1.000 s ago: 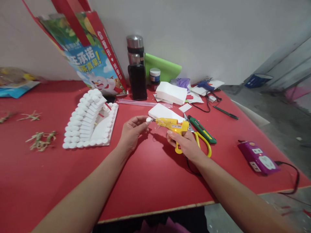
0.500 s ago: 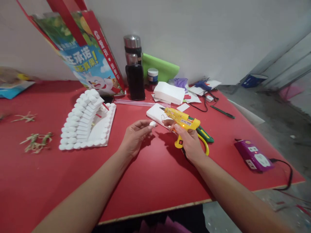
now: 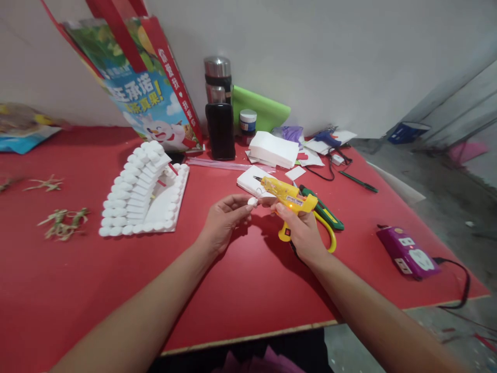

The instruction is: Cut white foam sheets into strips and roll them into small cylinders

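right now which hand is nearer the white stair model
Left. The left hand is right of the model, apart from it; the right hand is farther right, holding the glue gun.

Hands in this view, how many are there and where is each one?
2: the left hand, pinching a small white piece, and the right hand, gripping the yellow glue gun. Both are over the red table; no others show.

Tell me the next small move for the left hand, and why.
Probably carry the white disc leftward to the white model. The left hand pinches the disc, the model is edged with similar discs, and the glue gun in the right hand has its tip clear of the disc. Any glue on the disc is too small to make out.
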`<state>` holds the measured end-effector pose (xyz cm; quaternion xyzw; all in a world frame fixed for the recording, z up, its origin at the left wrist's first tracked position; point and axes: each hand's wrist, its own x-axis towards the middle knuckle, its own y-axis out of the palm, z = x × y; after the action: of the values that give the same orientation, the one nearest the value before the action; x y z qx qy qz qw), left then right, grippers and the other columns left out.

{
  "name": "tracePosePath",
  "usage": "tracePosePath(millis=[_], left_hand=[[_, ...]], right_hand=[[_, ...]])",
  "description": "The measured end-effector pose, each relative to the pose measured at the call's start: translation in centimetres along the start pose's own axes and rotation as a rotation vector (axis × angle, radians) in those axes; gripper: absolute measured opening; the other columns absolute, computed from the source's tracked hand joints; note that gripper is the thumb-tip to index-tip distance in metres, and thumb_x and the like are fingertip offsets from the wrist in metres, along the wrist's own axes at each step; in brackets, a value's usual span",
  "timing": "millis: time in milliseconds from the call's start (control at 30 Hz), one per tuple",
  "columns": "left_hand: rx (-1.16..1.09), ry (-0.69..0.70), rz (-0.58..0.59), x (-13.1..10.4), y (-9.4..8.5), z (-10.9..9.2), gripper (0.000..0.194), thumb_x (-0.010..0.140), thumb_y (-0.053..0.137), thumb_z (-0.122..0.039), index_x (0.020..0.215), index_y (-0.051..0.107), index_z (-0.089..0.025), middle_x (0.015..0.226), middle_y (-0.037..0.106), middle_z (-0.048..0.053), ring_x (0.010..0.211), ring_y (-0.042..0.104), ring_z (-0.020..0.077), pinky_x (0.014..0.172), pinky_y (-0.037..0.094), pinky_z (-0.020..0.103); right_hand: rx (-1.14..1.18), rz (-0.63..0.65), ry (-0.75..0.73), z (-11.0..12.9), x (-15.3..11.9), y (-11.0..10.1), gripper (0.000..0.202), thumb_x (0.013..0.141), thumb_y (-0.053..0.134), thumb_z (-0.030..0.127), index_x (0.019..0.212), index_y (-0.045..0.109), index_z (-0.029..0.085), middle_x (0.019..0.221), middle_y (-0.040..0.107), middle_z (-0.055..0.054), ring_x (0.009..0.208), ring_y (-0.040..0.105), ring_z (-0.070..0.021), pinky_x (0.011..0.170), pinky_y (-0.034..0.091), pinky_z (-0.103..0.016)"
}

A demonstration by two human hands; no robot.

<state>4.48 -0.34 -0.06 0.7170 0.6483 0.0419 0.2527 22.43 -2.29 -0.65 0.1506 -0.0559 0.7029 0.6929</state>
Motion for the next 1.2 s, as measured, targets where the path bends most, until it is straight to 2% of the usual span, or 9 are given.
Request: tracePosePath(millis=[233, 567, 733, 900, 1200], left_hand=[[0.027, -0.020, -0.007, 0.1, 0.0, 0.1, 0.039, 0.064, 0.097, -0.034, 0.093, 0.077, -0.019, 0.070, 0.068, -0.001, 0.055, 0.060, 0.0099, 0.047, 0.047, 0.020], [0.023, 0.027, -0.009, 0.2, -0.1, 0.4, 0.034, 0.066, 0.096, -0.031, 0.090, 0.076, -0.018, 0.070, 0.069, 0.000, 0.056, 0.061, 0.0095, 0.051, 0.047, 0.020], [0.039, 0.033, -0.022, 0.2, -0.1, 0.4, 0.034, 0.067, 0.096, -0.033, 0.088, 0.074, -0.018, 0.070, 0.068, 0.000, 0.056, 0.058, 0.0089, 0.051, 0.046, 0.020], [0.055, 0.055, -0.012, 0.3, -0.2, 0.4, 0.033, 0.067, 0.096, -0.034, 0.087, 0.074, -0.018, 0.068, 0.066, -0.001, 0.055, 0.055, 0.0087, 0.051, 0.044, 0.021], [0.094, 0.107, -0.014, 0.4, -0.3, 0.5, 0.035, 0.067, 0.096, -0.036, 0.085, 0.074, -0.017, 0.068, 0.067, 0.000, 0.057, 0.056, 0.0093, 0.056, 0.044, 0.023]], right_hand=[[0.014, -0.025, 0.009, 0.0, -0.1, 0.0, 0.015, 0.094, 0.073, 0.040, 0.093, 0.079, 0.026, 0.110, 0.081, -0.003, 0.101, 0.074, -0.0217, 0.096, 0.059, -0.040], [-0.003, 0.032, 0.023, 0.7, -0.2, 0.1, 0.016, 0.096, 0.071, 0.040, 0.097, 0.080, 0.027, 0.116, 0.080, -0.004, 0.113, 0.073, -0.0252, 0.104, 0.057, -0.043], [-0.076, 0.069, 0.027, 1.3, -0.2, 0.3, 0.021, 0.097, 0.069, 0.042, 0.106, 0.081, 0.028, 0.118, 0.080, -0.005, 0.117, 0.072, -0.0272, 0.107, 0.056, -0.044], [-0.182, 0.115, -0.043, 1.8, -0.1, 0.5, 0.024, 0.099, 0.065, 0.040, 0.112, 0.081, 0.027, 0.121, 0.079, -0.006, 0.120, 0.071, -0.0270, 0.112, 0.053, -0.044], [-0.220, 0.124, -0.028, 1.3, -0.6, 0.2, 0.028, 0.101, 0.063, 0.034, 0.125, 0.076, 0.028, 0.120, 0.079, -0.006, 0.116, 0.072, -0.0263, 0.111, 0.054, -0.047]])
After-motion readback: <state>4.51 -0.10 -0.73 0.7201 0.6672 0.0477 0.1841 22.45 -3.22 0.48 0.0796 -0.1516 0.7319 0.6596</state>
